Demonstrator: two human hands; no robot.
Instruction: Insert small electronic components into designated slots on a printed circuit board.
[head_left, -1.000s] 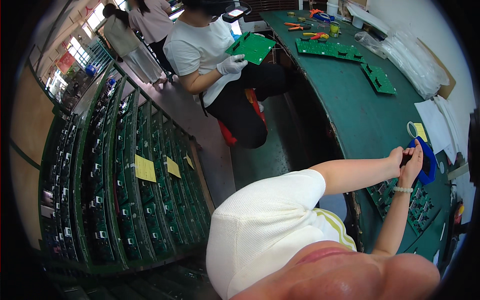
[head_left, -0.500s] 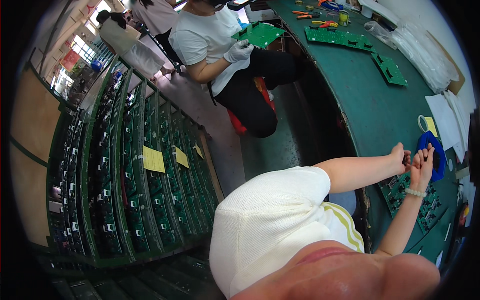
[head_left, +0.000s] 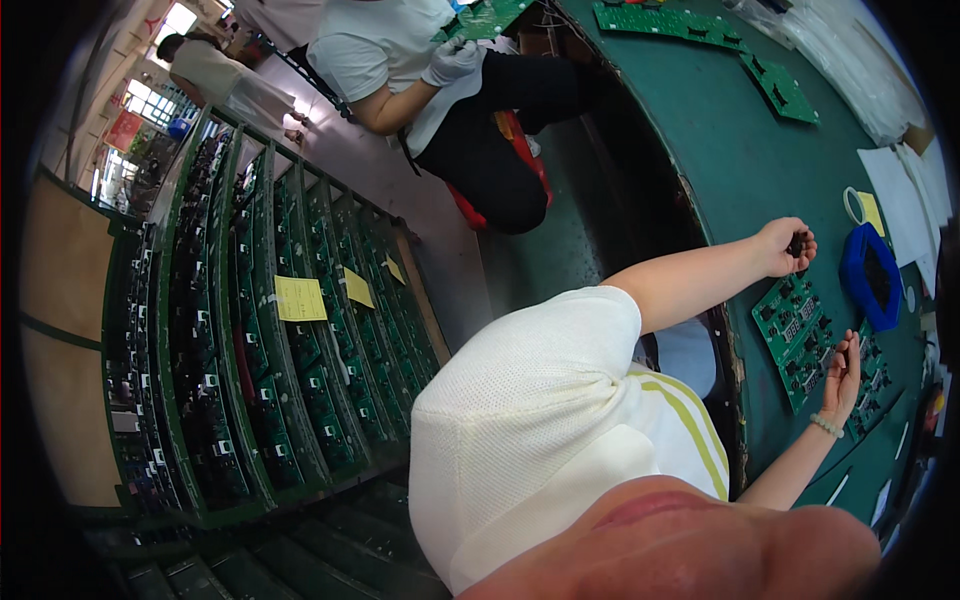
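Both arms reaching out, grips well apart, each near the blue tray (head_left: 855, 265).
Left forearm (head_left: 700, 285) extended; left grip (head_left: 783, 247) on the body side of the tray, fingers curled in around a dark item (head_left: 797, 243). Right forearm (head_left: 785, 468) angled toward the tray; right grip (head_left: 845, 376) to its right, fingers partly extended, tips trayward. Pinch, if any: indeterminate.

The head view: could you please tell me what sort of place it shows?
Probably an electronics assembly workshop: circuit boards lie on a green workbench, and a rack holds rows of what look like more.
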